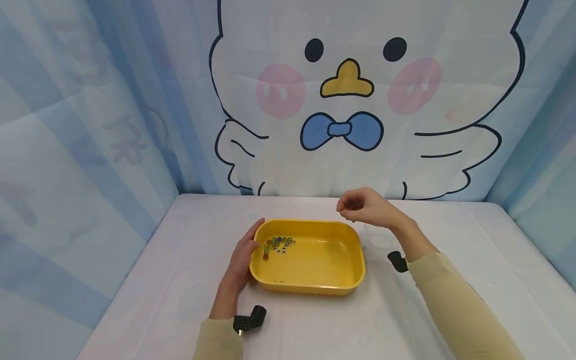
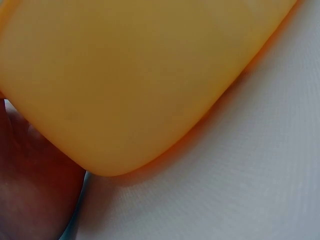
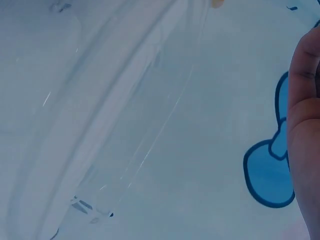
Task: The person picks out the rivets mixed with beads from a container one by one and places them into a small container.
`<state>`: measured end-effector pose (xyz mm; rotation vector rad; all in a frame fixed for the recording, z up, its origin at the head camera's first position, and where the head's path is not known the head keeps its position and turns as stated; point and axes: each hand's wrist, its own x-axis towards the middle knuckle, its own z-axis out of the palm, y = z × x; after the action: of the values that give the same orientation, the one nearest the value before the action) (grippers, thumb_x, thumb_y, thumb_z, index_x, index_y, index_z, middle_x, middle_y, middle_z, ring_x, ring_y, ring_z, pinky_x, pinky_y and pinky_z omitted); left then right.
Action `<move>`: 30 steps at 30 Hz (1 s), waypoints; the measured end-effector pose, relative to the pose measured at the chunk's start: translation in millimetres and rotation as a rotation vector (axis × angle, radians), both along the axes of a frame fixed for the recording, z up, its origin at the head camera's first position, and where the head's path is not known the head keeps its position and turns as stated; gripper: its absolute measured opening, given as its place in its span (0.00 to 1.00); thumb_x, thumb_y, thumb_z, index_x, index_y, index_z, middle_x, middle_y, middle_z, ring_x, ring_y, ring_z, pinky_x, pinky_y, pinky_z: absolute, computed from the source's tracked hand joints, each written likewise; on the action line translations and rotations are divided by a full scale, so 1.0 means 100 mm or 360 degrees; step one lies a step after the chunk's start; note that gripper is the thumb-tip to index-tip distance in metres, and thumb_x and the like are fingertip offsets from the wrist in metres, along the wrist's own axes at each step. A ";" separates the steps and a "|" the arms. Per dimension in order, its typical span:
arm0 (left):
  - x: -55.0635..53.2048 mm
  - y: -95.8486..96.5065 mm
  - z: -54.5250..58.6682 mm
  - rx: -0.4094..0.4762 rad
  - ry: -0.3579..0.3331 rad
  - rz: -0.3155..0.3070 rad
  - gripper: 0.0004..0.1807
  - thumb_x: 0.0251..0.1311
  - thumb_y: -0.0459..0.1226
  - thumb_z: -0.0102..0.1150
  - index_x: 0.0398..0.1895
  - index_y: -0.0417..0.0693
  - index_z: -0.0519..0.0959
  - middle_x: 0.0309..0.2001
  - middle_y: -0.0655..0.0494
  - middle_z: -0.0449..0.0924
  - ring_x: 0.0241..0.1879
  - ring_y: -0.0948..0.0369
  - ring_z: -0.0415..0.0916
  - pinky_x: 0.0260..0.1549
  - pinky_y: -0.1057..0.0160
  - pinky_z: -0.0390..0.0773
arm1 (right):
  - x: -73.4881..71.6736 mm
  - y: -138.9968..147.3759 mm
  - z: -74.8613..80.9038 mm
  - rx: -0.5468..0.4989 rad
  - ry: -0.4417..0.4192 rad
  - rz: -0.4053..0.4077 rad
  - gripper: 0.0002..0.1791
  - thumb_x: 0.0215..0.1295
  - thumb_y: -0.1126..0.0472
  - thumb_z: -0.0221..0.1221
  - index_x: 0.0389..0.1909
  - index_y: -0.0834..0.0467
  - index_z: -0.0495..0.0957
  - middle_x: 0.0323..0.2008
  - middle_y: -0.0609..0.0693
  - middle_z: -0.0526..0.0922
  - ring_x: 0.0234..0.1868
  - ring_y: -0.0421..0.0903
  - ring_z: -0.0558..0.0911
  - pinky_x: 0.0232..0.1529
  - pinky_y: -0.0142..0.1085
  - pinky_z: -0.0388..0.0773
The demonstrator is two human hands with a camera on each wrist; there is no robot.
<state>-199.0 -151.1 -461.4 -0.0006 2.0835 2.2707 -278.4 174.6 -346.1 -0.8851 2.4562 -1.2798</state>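
Observation:
A yellow plastic tray (image 1: 315, 280) lies on the table with several glass marbles (image 1: 279, 243), some coloured and some clear, gathered toward its left end. My left hand (image 1: 243, 257) grips the tray's left side, thumb by the rim; the left wrist view shows the palm side against the wall. Raised beyond the tray's far right corner, my right hand (image 1: 366, 206) has its fingers curled in. Thin glints of clear plastic film (image 3: 167, 120) cross the right wrist view beside that hand, and it appears to be held there; I cannot tell its full shape.
The white table (image 1: 454, 280) reaches back to a curtain (image 1: 279, 165) printed with a chick and blue bow. Further curtains hang at both sides. Black wrist cameras sit on the left wrist (image 1: 249, 318) and the right wrist (image 1: 398, 261).

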 end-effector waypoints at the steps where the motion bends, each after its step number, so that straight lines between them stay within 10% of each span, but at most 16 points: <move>1: 0.00 0.00 0.00 -0.0002 0.0002 -0.0001 0.37 0.63 0.30 0.36 0.79 0.54 0.59 0.79 0.58 0.53 0.77 0.55 0.49 0.74 0.51 0.48 | 0.01 0.02 0.00 0.0001 0.0008 -0.0009 0.04 0.64 0.70 0.61 0.39 0.63 0.81 0.35 0.57 0.80 0.34 0.53 0.77 0.36 0.35 0.81; 30: 0.01 0.00 -0.01 -0.0011 0.0000 0.0009 0.37 0.63 0.30 0.37 0.79 0.55 0.60 0.78 0.58 0.54 0.77 0.55 0.49 0.74 0.52 0.49 | 0.14 0.61 -0.18 0.0112 0.0027 -0.0247 0.06 0.65 0.67 0.63 0.41 0.65 0.80 0.32 0.52 0.79 0.31 0.49 0.76 0.30 0.35 0.77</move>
<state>-197.7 -151.0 -462.0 -0.0074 2.0941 2.2665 -264.8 235.3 -364.3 -0.7026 2.6102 -1.2300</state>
